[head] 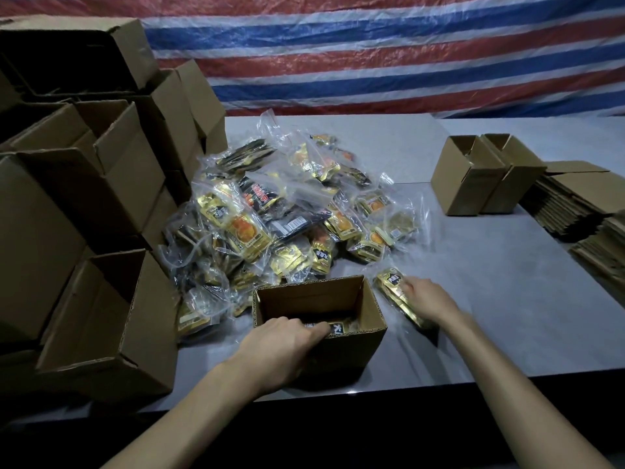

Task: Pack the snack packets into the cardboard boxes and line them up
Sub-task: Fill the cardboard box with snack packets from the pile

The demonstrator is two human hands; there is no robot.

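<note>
An open cardboard box [368, 313] stands near the table's front edge. My left hand [287, 346] reaches over its near wall and grips snack packets [338, 328] inside it. To the right of the box, my right hand [427, 301] grips a small stack of gold packets [394, 287] lying on the table. Behind the box lies a big heap of snack packets in clear bags [277, 211].
Open cardboard boxes [111, 319] are stacked high along the left. Two small boxes [473, 184] stand side by side at the back right, with flattened cartons [581, 198] piled beyond them. Grey tabletop [507, 316] shows at the right. A striped tarp hangs behind.
</note>
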